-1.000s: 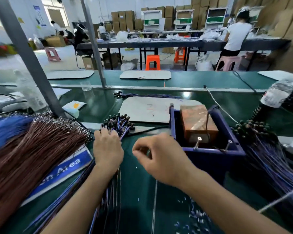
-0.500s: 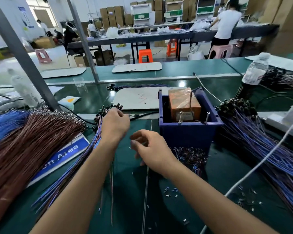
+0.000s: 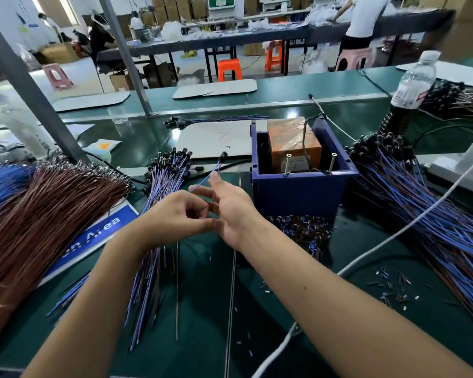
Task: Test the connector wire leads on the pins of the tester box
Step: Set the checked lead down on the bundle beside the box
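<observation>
A blue bin point(image 3: 301, 192) holds the orange tester box point(image 3: 292, 144), with two metal pins point(image 3: 287, 165) standing at its front edge. My left hand point(image 3: 172, 219) and my right hand point(image 3: 230, 211) meet left of the bin and hold one blue connector wire point(image 3: 210, 174). Its black connector end point(image 3: 223, 156) points up and away from me. My left fingers pinch the wire's lower leads; my right hand's fingers curl round the wire. A pile of the same blue wires point(image 3: 164, 181) lies under my left hand.
A second heap of blue wires point(image 3: 421, 203) spreads right of the bin. Brown wires point(image 3: 44, 208) cover the left of the green table point(image 3: 208, 309). A water bottle point(image 3: 413, 85) stands at the back right, a white cable point(image 3: 393, 233) crosses the right side, and cut insulation bits point(image 3: 306, 227) lie in front of the bin.
My left hand left the wire pile and came to my right hand. A single wire now stands lifted between both hands, with its connector end raised.
</observation>
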A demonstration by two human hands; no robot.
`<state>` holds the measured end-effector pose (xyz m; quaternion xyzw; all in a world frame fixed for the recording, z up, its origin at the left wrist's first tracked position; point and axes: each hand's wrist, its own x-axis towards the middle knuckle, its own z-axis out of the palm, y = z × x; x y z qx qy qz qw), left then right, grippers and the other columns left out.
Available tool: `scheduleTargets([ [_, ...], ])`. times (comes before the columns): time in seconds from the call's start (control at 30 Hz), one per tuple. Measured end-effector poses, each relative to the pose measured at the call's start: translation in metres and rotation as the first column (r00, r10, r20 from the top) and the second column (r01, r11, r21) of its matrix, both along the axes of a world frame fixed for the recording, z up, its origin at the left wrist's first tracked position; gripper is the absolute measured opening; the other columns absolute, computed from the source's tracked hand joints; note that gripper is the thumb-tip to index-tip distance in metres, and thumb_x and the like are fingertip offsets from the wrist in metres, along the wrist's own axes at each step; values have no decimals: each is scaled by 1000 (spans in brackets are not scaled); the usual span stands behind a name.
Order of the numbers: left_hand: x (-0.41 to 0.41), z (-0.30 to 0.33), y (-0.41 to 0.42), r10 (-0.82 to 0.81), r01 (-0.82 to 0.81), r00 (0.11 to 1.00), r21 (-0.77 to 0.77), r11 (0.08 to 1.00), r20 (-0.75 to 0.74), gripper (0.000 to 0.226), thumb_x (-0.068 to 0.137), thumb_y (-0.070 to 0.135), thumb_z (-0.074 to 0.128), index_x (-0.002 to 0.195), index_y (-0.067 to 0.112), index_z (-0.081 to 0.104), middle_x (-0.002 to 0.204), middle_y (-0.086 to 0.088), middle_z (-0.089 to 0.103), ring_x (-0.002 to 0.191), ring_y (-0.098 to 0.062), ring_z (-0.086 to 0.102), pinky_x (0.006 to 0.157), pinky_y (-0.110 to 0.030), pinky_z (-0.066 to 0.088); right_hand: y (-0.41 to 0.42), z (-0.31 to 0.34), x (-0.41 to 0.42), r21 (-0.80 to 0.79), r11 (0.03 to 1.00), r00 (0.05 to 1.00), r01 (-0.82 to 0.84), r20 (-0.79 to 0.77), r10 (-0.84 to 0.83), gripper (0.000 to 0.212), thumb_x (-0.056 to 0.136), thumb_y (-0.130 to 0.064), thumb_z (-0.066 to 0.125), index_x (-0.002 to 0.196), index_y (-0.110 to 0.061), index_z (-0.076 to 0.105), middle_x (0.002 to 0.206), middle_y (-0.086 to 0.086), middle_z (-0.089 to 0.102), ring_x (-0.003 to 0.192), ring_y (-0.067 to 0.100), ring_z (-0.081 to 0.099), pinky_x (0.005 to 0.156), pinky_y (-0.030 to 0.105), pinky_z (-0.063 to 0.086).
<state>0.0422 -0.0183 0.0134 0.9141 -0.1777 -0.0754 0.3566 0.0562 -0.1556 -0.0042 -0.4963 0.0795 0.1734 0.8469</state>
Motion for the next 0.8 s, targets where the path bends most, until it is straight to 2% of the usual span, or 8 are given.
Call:
scheduleTargets([
  [0.1,-6,-15,-4,212,-139,929,-245,960,303,44,85,26,78,58,12,47,57,5,47,56,-16,42,57,-34,35,4,7,0,-104,994,987,46,160,-29,29,112,-23,47,96,-16,69,95,6,70,89,21,67,72,30,58],
  [0.17,-10,-25,-15,415,-303,707,-285,909,573,33,87,24,78,71,10,51,69,0,55,62,-23,49,60,-37,41,3,18,-3,-169,976,941,138,330,-76,32,112,-21,46,88,-17,67,89,3,70,81,9,65,69,20,54],
  [0.23,-12,-29,-29,488,-430,456,-296,853,744,31,87,28,76,88,6,54,87,-6,54,79,-23,48,73,-33,38,0,29,-7,-246,933,837,264,539,-95,34,112,-21,45,85,-15,64,88,7,69,81,10,62,77,26,53],
  [0.3,-10,-26,-43,479,-418,382,-315,852,790,42,84,35,70,105,3,54,104,-9,53,96,-22,48,85,-29,36,-5,41,-10,-253,890,694,379,714,-92,32,112,-17,45,88,-5,62,86,12,66,83,22,62,87,43,53],
  [0.47,-5,10,-84,547,-192,635,-574,796,545,62,92,47,58,132,2,42,102,13,63,85,-5,63,65,-26,49,-23,80,-15,-347,725,448,595,892,58,26,109,-14,53,92,-2,68,85,8,65,86,24,58,92,50,45],
  [0.53,0,30,-96,518,-112,742,-683,722,426,71,91,51,53,137,-3,44,106,12,65,93,-9,66,77,-39,56,-33,93,-14,-390,692,441,608,890,115,23,108,-15,55,94,-4,70,91,8,63,92,22,56,93,43,44],
  [0.67,-7,57,-113,219,102,946,-858,504,240,40,98,1,47,138,-3,46,107,-12,69,94,-22,70,76,-36,59,-63,118,-15,-469,629,461,619,866,192,22,107,-30,56,109,-19,75,110,0,62,108,9,48,99,18,37],
  [0.8,-15,72,-125,44,-10,999,-908,419,9,26,92,15,36,108,8,56,65,-2,47,50,-14,36,48,-27,25,-91,123,-13,-491,619,463,613,858,222,27,109,-35,53,119,-24,75,108,-12,67,109,16,60,94,39,53],
])
